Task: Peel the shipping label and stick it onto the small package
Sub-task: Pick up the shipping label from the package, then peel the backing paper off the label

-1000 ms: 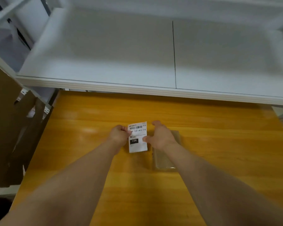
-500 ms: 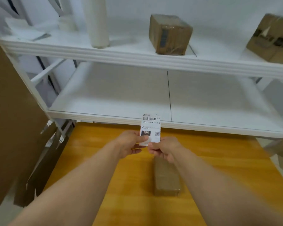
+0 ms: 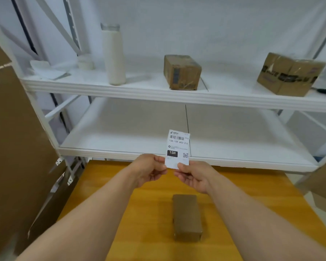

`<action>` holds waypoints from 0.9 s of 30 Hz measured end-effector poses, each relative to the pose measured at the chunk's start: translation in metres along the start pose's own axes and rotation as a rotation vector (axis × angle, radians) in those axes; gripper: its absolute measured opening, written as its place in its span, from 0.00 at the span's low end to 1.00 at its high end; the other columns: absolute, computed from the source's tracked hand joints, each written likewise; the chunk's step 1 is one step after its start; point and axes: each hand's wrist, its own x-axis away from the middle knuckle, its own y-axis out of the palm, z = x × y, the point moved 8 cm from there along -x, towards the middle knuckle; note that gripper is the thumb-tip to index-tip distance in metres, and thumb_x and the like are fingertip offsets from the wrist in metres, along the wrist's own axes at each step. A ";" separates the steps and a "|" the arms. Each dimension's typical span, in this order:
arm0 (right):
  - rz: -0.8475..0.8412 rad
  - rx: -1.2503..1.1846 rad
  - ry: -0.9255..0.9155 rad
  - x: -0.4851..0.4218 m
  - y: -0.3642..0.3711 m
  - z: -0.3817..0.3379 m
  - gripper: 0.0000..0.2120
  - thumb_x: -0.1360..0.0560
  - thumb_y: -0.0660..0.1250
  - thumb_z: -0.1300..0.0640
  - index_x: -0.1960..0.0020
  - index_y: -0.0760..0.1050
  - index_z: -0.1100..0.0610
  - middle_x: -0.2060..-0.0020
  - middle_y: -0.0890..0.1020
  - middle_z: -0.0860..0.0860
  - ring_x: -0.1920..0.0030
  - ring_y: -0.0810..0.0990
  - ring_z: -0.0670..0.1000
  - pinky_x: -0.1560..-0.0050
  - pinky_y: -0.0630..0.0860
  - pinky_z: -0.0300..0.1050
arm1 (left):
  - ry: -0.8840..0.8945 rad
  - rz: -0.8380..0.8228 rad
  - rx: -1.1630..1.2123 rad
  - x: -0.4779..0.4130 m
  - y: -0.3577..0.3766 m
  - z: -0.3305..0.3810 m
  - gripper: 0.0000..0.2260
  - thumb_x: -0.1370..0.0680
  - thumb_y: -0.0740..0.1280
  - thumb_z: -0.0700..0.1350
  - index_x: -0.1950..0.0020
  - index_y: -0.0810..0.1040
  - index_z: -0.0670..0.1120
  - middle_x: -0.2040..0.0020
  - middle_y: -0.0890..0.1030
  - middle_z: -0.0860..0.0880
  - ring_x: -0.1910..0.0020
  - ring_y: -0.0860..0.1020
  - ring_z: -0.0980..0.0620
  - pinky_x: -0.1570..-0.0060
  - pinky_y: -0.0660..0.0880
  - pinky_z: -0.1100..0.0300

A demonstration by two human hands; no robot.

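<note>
Both grips, left hand (image 3: 149, 171) and right hand (image 3: 194, 176), pinching shipping label (image 3: 177, 148) upright, small package (image 3: 186, 217) below

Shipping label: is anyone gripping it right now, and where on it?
Yes. The shipping label is pinched upright at its bottom edge by both the left hand and the right hand, above the small package.

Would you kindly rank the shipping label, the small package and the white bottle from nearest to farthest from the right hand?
1. Shipping label: pinched by the right hand.
2. Small package: on the table, just below.
3. White bottle: upper shelf, far left.
</note>
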 end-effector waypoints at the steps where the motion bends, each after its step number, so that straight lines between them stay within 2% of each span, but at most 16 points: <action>1: -0.003 -0.011 -0.005 0.001 -0.002 -0.001 0.06 0.23 0.68 0.67 0.47 0.78 0.61 0.57 0.86 0.59 0.60 0.86 0.52 0.66 0.82 0.39 | 0.007 0.009 0.004 0.002 0.002 0.001 0.13 0.23 0.67 0.31 0.40 0.81 0.40 0.59 0.85 0.47 0.61 0.83 0.52 0.58 0.77 0.59; 6: 0.010 0.016 -0.032 0.010 -0.011 -0.008 0.03 0.22 0.67 0.65 0.49 0.78 0.60 0.58 0.87 0.58 0.60 0.86 0.53 0.62 0.82 0.41 | 0.008 0.041 0.027 0.007 0.014 0.003 0.14 0.23 0.65 0.32 0.39 0.81 0.40 0.58 0.84 0.46 0.62 0.82 0.52 0.59 0.77 0.58; 10: 0.046 0.038 -0.052 0.014 -0.018 -0.014 0.05 0.22 0.69 0.65 0.47 0.78 0.61 0.62 0.88 0.57 0.63 0.87 0.52 0.63 0.82 0.41 | -0.037 0.020 0.084 0.010 0.024 0.002 0.08 0.22 0.68 0.45 0.46 0.83 0.44 0.58 0.83 0.48 0.55 0.82 0.48 0.56 0.77 0.55; 13: 0.069 0.045 -0.084 0.017 -0.023 -0.020 0.07 0.22 0.69 0.65 0.44 0.79 0.62 0.62 0.88 0.57 0.61 0.87 0.52 0.62 0.82 0.42 | -0.034 0.018 0.049 0.010 0.028 0.004 0.11 0.23 0.72 0.51 0.49 0.82 0.44 0.58 0.84 0.48 0.54 0.83 0.48 0.54 0.77 0.55; 16: 0.075 0.031 -0.128 0.024 -0.026 -0.024 0.05 0.23 0.69 0.64 0.47 0.79 0.62 0.61 0.88 0.58 0.62 0.87 0.53 0.63 0.82 0.42 | 0.009 0.034 0.004 0.010 0.034 0.007 0.08 0.23 0.72 0.46 0.48 0.82 0.43 0.58 0.85 0.48 0.56 0.84 0.49 0.56 0.78 0.57; 19: 0.078 0.010 -0.158 0.035 -0.031 -0.022 0.04 0.23 0.70 0.64 0.48 0.80 0.62 0.62 0.88 0.58 0.62 0.87 0.52 0.64 0.82 0.42 | 0.052 0.008 -0.014 0.013 0.043 0.012 0.04 0.22 0.71 0.43 0.51 0.82 0.43 0.61 0.86 0.48 0.61 0.84 0.52 0.59 0.78 0.59; 24: 0.063 -0.069 -0.197 0.056 -0.048 -0.020 0.06 0.24 0.72 0.62 0.48 0.81 0.61 0.57 0.89 0.57 0.58 0.87 0.53 0.59 0.81 0.42 | 0.168 0.003 -0.025 0.024 0.060 0.026 0.04 0.21 0.71 0.42 0.55 0.81 0.43 0.64 0.85 0.49 0.63 0.83 0.53 0.62 0.77 0.60; 27: 0.077 -0.083 -0.224 0.064 -0.058 -0.020 0.08 0.26 0.74 0.59 0.50 0.81 0.61 0.59 0.88 0.57 0.61 0.86 0.51 0.62 0.80 0.41 | 0.228 0.014 -0.029 0.038 0.071 0.030 0.06 0.21 0.71 0.45 0.56 0.81 0.43 0.64 0.84 0.50 0.63 0.82 0.53 0.61 0.77 0.60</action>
